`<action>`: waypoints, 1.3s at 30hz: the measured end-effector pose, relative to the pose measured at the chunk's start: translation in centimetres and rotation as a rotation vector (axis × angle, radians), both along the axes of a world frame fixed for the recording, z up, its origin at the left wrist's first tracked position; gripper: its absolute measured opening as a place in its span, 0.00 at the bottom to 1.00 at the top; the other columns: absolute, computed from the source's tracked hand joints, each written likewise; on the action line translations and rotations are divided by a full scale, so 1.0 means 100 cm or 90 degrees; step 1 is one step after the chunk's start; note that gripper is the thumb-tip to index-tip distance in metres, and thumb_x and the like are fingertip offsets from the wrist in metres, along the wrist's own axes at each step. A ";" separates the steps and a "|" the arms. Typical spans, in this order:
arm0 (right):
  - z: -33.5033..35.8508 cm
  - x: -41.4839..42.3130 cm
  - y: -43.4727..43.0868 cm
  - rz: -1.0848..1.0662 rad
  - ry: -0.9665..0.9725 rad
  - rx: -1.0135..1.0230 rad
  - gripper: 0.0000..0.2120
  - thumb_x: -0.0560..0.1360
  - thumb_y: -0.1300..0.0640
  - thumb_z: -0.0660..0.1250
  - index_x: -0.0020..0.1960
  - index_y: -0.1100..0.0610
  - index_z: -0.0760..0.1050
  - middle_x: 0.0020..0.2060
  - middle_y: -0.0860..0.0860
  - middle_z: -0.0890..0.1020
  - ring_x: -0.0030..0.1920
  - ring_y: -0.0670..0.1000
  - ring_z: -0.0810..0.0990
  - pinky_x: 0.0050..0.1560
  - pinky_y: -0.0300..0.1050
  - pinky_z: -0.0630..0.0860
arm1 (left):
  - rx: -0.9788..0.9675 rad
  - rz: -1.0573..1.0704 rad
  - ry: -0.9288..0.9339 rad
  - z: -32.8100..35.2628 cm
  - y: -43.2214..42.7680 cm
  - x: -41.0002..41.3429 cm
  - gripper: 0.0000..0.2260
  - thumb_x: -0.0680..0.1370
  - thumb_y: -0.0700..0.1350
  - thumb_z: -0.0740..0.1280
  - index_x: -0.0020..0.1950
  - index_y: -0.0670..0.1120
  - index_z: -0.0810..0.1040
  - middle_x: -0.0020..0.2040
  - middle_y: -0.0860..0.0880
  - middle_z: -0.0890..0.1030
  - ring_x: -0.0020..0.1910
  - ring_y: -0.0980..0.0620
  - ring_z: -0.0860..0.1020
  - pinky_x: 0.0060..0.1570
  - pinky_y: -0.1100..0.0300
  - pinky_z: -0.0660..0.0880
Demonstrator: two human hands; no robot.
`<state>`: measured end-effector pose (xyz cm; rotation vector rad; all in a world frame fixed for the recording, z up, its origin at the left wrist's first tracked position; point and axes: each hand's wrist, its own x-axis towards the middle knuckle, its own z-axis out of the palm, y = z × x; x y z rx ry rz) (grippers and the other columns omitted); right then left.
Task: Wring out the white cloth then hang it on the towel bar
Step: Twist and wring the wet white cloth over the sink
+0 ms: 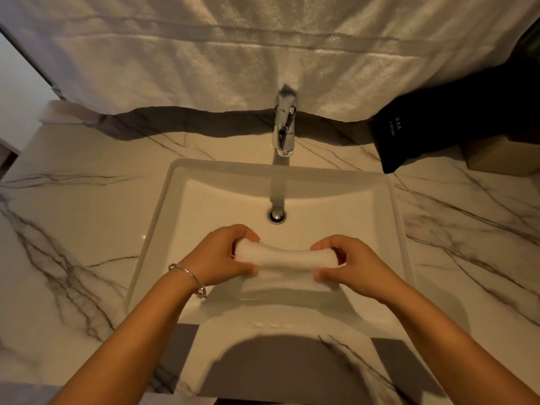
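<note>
The white cloth (285, 258) is bunched into a thick roll, held level over the front half of the white sink (391, 217). My left hand (225, 255) grips its left end and my right hand (347, 268) grips its right end; both are closed around it. A silver bracelet hangs on my left wrist. The cloth's ends are hidden inside my fists. No towel bar shows; a large white towel (233, 54) hangs across the top of the view.
A chrome faucet (284, 127) stands behind the basin, with the drain plug (276, 215) below it. A black hairdryer bag (455, 118) and a tan box (502, 159) sit at the back right on the marble counter (73, 214).
</note>
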<state>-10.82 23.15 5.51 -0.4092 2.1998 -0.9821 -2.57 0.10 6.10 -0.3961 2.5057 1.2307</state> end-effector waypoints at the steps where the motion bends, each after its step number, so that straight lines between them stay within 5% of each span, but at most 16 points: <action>1: 0.000 0.001 -0.002 0.008 0.048 -0.006 0.14 0.66 0.63 0.74 0.48 0.51 0.77 0.50 0.51 0.80 0.48 0.50 0.78 0.51 0.49 0.79 | -0.071 -0.028 0.037 0.000 0.002 0.000 0.15 0.68 0.38 0.75 0.53 0.46 0.78 0.46 0.46 0.79 0.46 0.46 0.76 0.44 0.55 0.76; 5: -0.001 -0.002 0.000 0.038 0.097 -0.074 0.11 0.68 0.59 0.74 0.40 0.46 0.73 0.55 0.45 0.74 0.55 0.41 0.73 0.51 0.31 0.68 | -0.129 -0.029 0.127 -0.003 -0.002 0.001 0.06 0.73 0.44 0.71 0.49 0.46 0.81 0.51 0.48 0.69 0.55 0.50 0.65 0.52 0.61 0.63; 10: 0.007 -0.001 -0.003 -0.124 -0.251 -0.307 0.05 0.65 0.55 0.67 0.34 0.51 0.70 0.32 0.50 0.74 0.33 0.48 0.74 0.30 0.41 0.69 | 0.196 0.060 0.086 -0.004 0.003 -0.003 0.03 0.78 0.42 0.65 0.49 0.43 0.75 0.45 0.42 0.78 0.43 0.47 0.76 0.45 0.49 0.74; 14: 0.010 -0.002 -0.002 -0.237 -0.492 -0.419 0.06 0.70 0.57 0.68 0.35 0.52 0.73 0.34 0.51 0.81 0.37 0.50 0.81 0.33 0.42 0.79 | 0.489 0.242 -0.037 -0.006 0.011 -0.004 0.10 0.73 0.45 0.70 0.51 0.46 0.74 0.41 0.48 0.83 0.37 0.54 0.82 0.34 0.62 0.79; 17: 0.014 -0.007 0.003 -0.250 -0.494 -0.411 0.04 0.70 0.54 0.67 0.37 0.52 0.75 0.36 0.50 0.83 0.38 0.49 0.83 0.33 0.41 0.80 | 0.512 0.131 -0.093 -0.005 0.003 -0.002 0.26 0.65 0.36 0.75 0.60 0.44 0.71 0.49 0.48 0.83 0.47 0.51 0.83 0.42 0.56 0.83; 19: 0.014 -0.011 0.007 -0.234 -0.480 -0.375 0.05 0.68 0.54 0.67 0.42 0.53 0.74 0.39 0.52 0.83 0.40 0.50 0.84 0.32 0.43 0.81 | 0.472 0.091 -0.095 -0.004 0.001 -0.004 0.22 0.72 0.33 0.71 0.62 0.45 0.69 0.52 0.45 0.81 0.49 0.47 0.82 0.45 0.50 0.81; 23: 0.013 -0.016 0.014 -0.172 -0.474 -0.324 0.14 0.67 0.65 0.68 0.50 0.56 0.70 0.47 0.55 0.78 0.41 0.54 0.85 0.27 0.45 0.81 | 0.526 0.069 -0.093 -0.002 -0.002 -0.008 0.16 0.78 0.33 0.61 0.62 0.49 0.69 0.44 0.46 0.82 0.35 0.48 0.83 0.28 0.62 0.80; 27: 0.014 -0.021 0.015 -0.103 -0.446 -0.347 0.13 0.68 0.72 0.69 0.43 0.55 0.73 0.43 0.56 0.76 0.41 0.52 0.83 0.34 0.45 0.83 | 0.661 0.141 -0.099 -0.002 -0.004 -0.012 0.18 0.75 0.25 0.58 0.51 0.46 0.76 0.41 0.41 0.78 0.30 0.49 0.80 0.23 0.66 0.75; 31: 0.018 -0.026 0.016 -0.021 -0.496 -0.348 0.20 0.55 0.53 0.82 0.38 0.57 0.74 0.35 0.53 0.79 0.38 0.51 0.81 0.42 0.46 0.81 | 0.748 0.162 -0.135 0.002 -0.007 -0.016 0.05 0.66 0.34 0.66 0.39 0.42 0.77 0.37 0.41 0.79 0.32 0.47 0.80 0.27 0.65 0.78; 33: 0.022 -0.028 0.012 -0.011 -0.517 -0.316 0.23 0.53 0.45 0.82 0.35 0.56 0.74 0.33 0.51 0.78 0.36 0.49 0.79 0.38 0.43 0.81 | 0.636 0.116 -0.135 0.004 -0.005 -0.018 0.08 0.64 0.40 0.74 0.32 0.44 0.75 0.31 0.44 0.78 0.28 0.51 0.79 0.27 0.65 0.77; 36: 0.023 -0.027 0.000 0.107 -0.324 -0.130 0.17 0.61 0.57 0.78 0.31 0.50 0.68 0.32 0.50 0.74 0.30 0.46 0.76 0.30 0.39 0.71 | 0.323 -0.022 -0.108 0.004 0.001 -0.025 0.21 0.64 0.36 0.78 0.26 0.48 0.66 0.28 0.47 0.71 0.25 0.56 0.75 0.24 0.68 0.74; 39: 0.023 -0.028 -0.008 0.188 -0.158 -0.011 0.20 0.65 0.62 0.76 0.41 0.49 0.66 0.40 0.50 0.73 0.36 0.48 0.75 0.30 0.36 0.72 | -0.040 -0.244 -0.085 0.008 0.009 -0.033 0.27 0.62 0.46 0.80 0.30 0.50 0.58 0.29 0.53 0.64 0.26 0.57 0.64 0.24 0.68 0.63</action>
